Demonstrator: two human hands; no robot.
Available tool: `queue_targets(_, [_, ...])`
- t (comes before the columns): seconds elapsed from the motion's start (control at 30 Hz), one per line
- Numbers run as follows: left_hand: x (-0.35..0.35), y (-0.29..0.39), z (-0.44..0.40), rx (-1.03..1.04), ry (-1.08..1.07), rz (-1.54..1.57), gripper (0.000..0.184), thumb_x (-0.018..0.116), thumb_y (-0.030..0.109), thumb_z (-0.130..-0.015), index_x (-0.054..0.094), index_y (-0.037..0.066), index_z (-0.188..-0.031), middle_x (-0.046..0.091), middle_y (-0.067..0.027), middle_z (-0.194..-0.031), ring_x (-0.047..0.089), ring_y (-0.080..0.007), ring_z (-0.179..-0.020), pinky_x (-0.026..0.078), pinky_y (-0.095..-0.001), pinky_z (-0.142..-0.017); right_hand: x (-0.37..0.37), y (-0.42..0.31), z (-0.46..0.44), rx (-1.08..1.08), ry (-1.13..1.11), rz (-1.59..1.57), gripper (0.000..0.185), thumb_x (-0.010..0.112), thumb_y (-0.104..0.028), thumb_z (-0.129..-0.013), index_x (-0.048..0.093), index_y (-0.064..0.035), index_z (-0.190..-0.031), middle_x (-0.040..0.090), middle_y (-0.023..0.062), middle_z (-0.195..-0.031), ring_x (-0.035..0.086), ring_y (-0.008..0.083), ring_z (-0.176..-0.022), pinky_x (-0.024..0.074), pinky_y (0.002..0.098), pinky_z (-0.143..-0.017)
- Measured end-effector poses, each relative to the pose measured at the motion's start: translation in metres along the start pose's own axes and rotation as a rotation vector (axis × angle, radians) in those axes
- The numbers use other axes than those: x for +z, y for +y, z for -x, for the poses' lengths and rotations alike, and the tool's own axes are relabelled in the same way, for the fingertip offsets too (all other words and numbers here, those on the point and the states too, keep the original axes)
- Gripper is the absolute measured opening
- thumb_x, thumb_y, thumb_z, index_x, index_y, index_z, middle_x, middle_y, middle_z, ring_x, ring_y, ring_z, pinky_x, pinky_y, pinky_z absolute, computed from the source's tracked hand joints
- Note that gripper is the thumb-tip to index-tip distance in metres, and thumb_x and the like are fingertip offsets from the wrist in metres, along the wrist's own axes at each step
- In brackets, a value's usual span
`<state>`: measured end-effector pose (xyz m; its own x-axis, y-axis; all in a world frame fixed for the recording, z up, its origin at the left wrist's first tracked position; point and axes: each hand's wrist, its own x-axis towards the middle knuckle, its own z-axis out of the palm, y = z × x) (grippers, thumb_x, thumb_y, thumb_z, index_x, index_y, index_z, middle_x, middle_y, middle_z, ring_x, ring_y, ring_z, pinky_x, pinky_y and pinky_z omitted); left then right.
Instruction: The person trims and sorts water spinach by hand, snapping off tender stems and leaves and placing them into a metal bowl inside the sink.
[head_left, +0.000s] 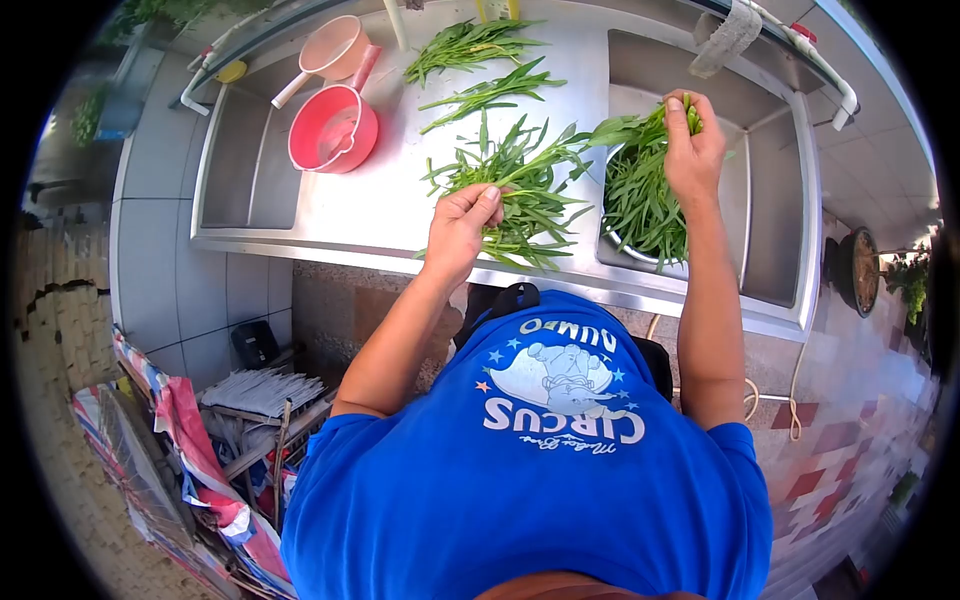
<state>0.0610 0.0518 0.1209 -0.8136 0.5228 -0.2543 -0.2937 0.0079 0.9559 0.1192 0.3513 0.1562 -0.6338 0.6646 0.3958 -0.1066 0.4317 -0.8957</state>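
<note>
My left hand (pixel 467 228) is closed, thumb against fingers, on stems of water spinach at the steel counter's front edge. Around it spreads a loose pile of water spinach (pixel 530 165) with long narrow leaves. Over the right basin, my right hand (pixel 697 145) pinches a sprig of water spinach (pixel 625 130), its leaves reaching left toward the pile. Below that hand, more cut greens (pixel 640 205) fill a round metal bowl (pixel 632 252), whose rim shows only in part. Two smaller bunches, one in the middle (pixel 490 95) and one at the back (pixel 475 48), lie on the counter.
A red dipper (pixel 362 130) and a paler pink dipper (pixel 335 45) stand at the counter's left. Beside them is the left basin (pixel 235 150). A faucet (pixel 735 40) hangs over the right basin (pixel 780 200). Wooden sticks and striped sheeting (pixel 185 430) are at lower left.
</note>
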Motion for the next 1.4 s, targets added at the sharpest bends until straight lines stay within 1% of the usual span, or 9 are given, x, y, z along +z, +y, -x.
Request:
queue_targets(0.2, [0.004,-0.002,0.0,0.001,-0.042,-0.054,0.026,0.058,0.017,-0.105,0.072,-0.005,-0.107,0.06,0.0003,-0.077,0.051,-0.008,-0.074,0.042,-0.0239,-0.072,0.011,-0.03,0.007,-0.615,-0.168,0.335,0.011,0.065,-0.015,-0.097,0.064,-0.0052,-0.103,0.065,0.0126,-0.084,0.058,0.0341,-0.085,0.0487,0.0441,-0.073])
queue_targets(0.3, [0.011,-0.004,-0.001,0.077,-0.068,-0.178,0.025,0.059,0.017,-0.104,0.073,-0.004,-0.103,0.061,0.0006,-0.076,0.051,-0.0069,-0.071,0.042,-0.0249,-0.066,0.023,-0.041,0.031,-0.422,-0.56,0.383,0.012,0.066,-0.015,-0.095,0.065,-0.0067,-0.103,0.067,0.009,-0.089,0.058,0.0319,-0.088,0.0488,0.0453,-0.072])
queue_targets(0.4, [0.016,-0.005,-0.003,0.139,-0.076,-0.294,0.023,0.061,0.017,-0.102,0.073,-0.003,-0.1,0.06,0.0011,-0.072,0.049,-0.006,-0.066,0.04,-0.0263,-0.058,0.04,-0.027,0.048,-0.527,-0.802,0.317,0.014,0.066,-0.018,-0.094,0.067,-0.009,-0.104,0.066,0.0071,-0.087,0.058,0.0299,-0.09,0.049,0.045,-0.07])
queue_targets(0.63, [0.021,-0.002,0.003,0.387,-0.117,-0.583,0.015,0.066,0.008,-0.091,0.074,-0.004,-0.092,0.063,-0.008,-0.071,0.055,-0.0136,-0.064,0.043,-0.0308,-0.058,0.037,-0.015,0.06,-0.584,-0.959,0.331,0.016,0.071,-0.018,-0.084,0.07,-0.006,-0.096,0.059,0.0083,-0.075,0.057,0.029,-0.083,0.0469,0.0428,-0.066])
queue_targets(0.83, [0.026,-0.016,-0.003,0.705,-0.087,-0.768,0.01,0.069,0.002,-0.085,0.074,-0.005,-0.091,0.066,-0.0138,-0.075,0.058,-0.0216,-0.064,0.046,-0.0344,-0.059,0.038,-0.003,0.074,-0.435,-0.899,0.243,0.015,0.069,-0.019,-0.082,0.068,-0.0042,-0.082,0.061,0.014,-0.071,0.058,0.034,-0.074,0.0478,0.047,-0.065])
queue_targets(1.03, [0.047,-0.012,-0.01,0.739,0.155,-0.662,0.011,0.067,0.001,-0.09,0.074,-0.006,-0.095,0.065,-0.0139,-0.075,0.057,-0.0214,-0.064,0.046,-0.0336,-0.058,0.022,0.008,0.081,0.071,-0.623,0.16,0.018,0.066,-0.015,-0.084,0.065,0.0028,-0.086,0.063,0.0217,-0.075,0.061,0.0405,-0.067,0.0482,0.0451,-0.065])
queue_targets(1.1, [0.04,-0.013,-0.013,0.701,0.184,-0.729,0.013,0.068,0.002,-0.09,0.073,-0.004,-0.1,0.063,-0.014,-0.075,0.056,-0.0272,-0.064,0.046,-0.0384,-0.061,-0.003,0.016,0.067,-0.012,-0.482,0.211,0.02,0.066,-0.017,-0.091,0.066,0.0029,-0.093,0.057,0.0184,-0.068,0.053,0.024,-0.059,0.0457,0.0376,-0.061])
queue_targets(1.17, [0.024,-0.024,-0.016,0.655,0.159,-0.813,0.018,0.068,0.003,-0.091,0.073,-0.005,-0.107,0.063,-0.0152,-0.077,0.058,-0.0285,-0.07,0.048,-0.0392,-0.068,-0.041,-0.007,0.04,0.213,-0.485,0.369,0.024,0.065,-0.022,-0.096,0.066,0.0018,-0.093,0.059,0.022,-0.071,0.058,0.0347,-0.062,0.0479,0.0423,-0.065])
queue_targets(1.4, [-0.022,-0.083,-0.021,0.581,0.188,-1.22,0.041,0.073,0.008,-0.084,0.067,-0.008,-0.121,0.063,-0.0249,-0.112,0.057,-0.0405,-0.104,0.047,-0.0481,-0.096,-0.133,0.06,-0.015,0.344,-0.253,0.25,0.034,0.066,-0.029,-0.101,0.07,0.0047,-0.102,0.068,0.0075,-0.078,0.056,0.0127,-0.071,0.0476,0.0329,-0.068])
